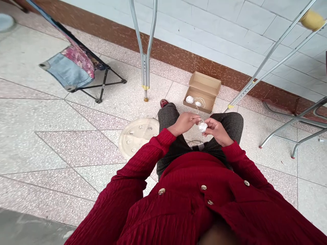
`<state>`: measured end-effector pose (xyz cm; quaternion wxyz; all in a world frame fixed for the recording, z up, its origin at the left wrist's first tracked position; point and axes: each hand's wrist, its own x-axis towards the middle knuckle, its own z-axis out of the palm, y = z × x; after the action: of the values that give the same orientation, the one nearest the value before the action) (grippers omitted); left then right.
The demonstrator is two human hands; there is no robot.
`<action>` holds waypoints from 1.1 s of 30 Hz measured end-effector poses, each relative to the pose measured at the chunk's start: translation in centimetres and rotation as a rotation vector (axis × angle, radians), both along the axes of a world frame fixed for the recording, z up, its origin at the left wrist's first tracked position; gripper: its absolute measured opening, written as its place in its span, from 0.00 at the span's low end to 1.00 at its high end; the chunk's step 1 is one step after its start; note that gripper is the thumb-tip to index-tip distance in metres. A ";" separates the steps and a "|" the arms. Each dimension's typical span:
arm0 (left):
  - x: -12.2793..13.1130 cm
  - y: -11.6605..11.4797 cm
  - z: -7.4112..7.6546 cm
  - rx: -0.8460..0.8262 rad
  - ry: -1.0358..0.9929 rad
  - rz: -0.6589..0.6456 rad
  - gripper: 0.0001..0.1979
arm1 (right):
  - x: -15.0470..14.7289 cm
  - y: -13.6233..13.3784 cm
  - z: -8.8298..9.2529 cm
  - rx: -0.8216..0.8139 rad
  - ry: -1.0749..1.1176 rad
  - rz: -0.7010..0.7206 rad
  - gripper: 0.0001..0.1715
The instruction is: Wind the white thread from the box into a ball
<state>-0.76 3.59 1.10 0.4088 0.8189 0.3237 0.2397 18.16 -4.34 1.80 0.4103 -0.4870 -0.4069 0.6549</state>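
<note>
White yarn ball (202, 127) is between the fingertips of the right hand (215, 132), above the gap between the knees. This right grip is closed softly around the ball, while the left hand (187, 123), just beside it, pinches the strand (202, 120) with thumb and forefinger nearly together. In my judgement, the step in hand is winding the strand onto the ball; the next move seems to call for a light, even pull and a small turn of the ball. Just beyond the grip stands an open cardboard box (205, 83), with two white balls (189, 99) inside.
</note>
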 end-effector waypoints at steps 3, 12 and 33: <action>0.7 -0.9 -0.6 -0.183 -0.068 0.044 0.16 | -0.3 0.2 1.2 0.017 0.046 -0.082 0.19; 1.3 -4.2 -1.2 -0.220 0.033 0.055 0.20 | -0.8 1.4 0.1 0.027 -0.018 -0.339 0.19; -1.4 1.3 -3.4 -0.027 0.406 0.255 0.12 | 1.6 2.0 6.3 0.087 0.032 -0.357 0.13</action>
<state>-2.18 4.88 -2.35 0.3128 0.7971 0.5034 0.1155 19.78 -2.34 8.10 0.5471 -0.5227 -0.3354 0.5612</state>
